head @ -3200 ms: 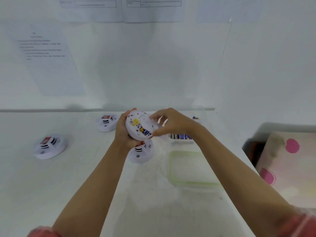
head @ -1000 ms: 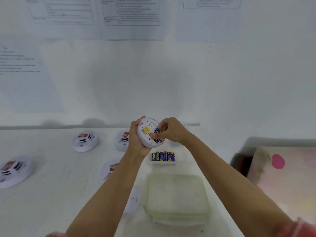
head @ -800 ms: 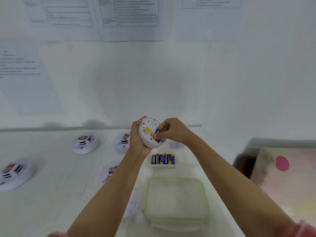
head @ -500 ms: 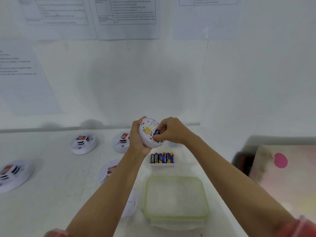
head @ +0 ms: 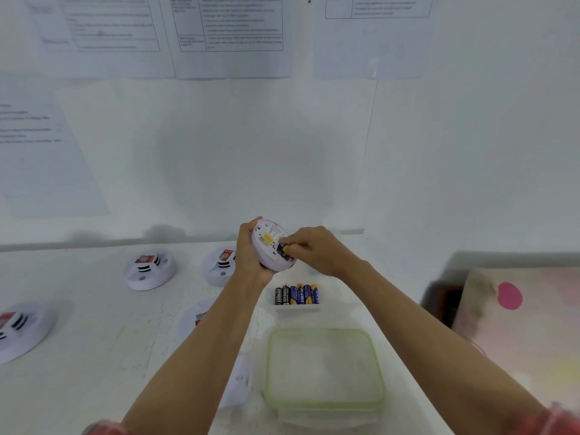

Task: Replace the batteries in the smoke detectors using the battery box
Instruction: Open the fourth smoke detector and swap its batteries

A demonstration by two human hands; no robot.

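At frame centre, the left hand (head: 248,254) grips the smoke detector (head: 269,246) while the right hand (head: 317,251) pinches a battery (head: 285,248) against its back.

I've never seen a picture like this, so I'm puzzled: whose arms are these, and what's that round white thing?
The camera sits on a person's head, so you see their own two arms reaching out. The left hand holds a round white smoke detector, with its back towards us. The right hand pinches a small blue battery at its open slot. On the white table lie a little box of batteries, a green-rimmed container and more detectors.
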